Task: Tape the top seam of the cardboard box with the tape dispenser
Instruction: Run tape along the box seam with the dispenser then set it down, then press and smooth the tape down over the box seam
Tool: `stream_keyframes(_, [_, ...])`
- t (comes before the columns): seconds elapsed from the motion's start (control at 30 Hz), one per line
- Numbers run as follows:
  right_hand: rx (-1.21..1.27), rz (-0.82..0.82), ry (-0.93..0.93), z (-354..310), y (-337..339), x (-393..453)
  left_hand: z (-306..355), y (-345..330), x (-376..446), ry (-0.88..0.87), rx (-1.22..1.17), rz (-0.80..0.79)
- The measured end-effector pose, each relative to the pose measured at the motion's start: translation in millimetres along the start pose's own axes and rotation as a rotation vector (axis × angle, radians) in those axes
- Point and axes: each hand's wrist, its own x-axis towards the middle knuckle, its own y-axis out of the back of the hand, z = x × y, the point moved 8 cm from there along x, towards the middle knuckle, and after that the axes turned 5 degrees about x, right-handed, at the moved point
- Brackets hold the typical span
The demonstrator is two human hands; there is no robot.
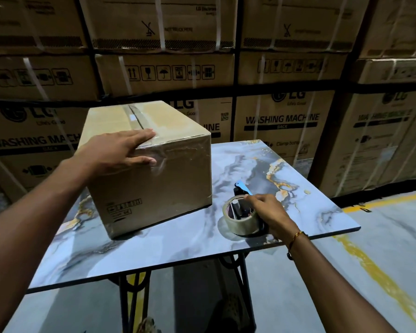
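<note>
Matt brown cardboard box is showing glossy clear tape; table is gleaming, marble-patterned, seemingly laminate; tape roll is looking shiny plastic.

"LG", "WASHING MACHINE BACK" on stacked cartons

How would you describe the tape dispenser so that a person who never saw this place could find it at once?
Look at the marble-patterned blue-grey tabletop in front of the stacked washing-machine cartons. To the right of the plain brown cardboard box, under the right hand, lies the black tape dispenser. It alone carries a roll of clear tape and a small blue blade guard.
</note>
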Motion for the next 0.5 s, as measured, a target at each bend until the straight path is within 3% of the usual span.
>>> stream_keyframes(0.23, [-0.253, 0.058, 0.061, -2, 10, 7, -2, -3, 3, -0.020, -0.007, 0.019])
stream_keyframes(0.5, [-0.250, 0.164, 0.258, -28, 23, -4, 3, -1, 1, 0.002, -0.025, -0.018])
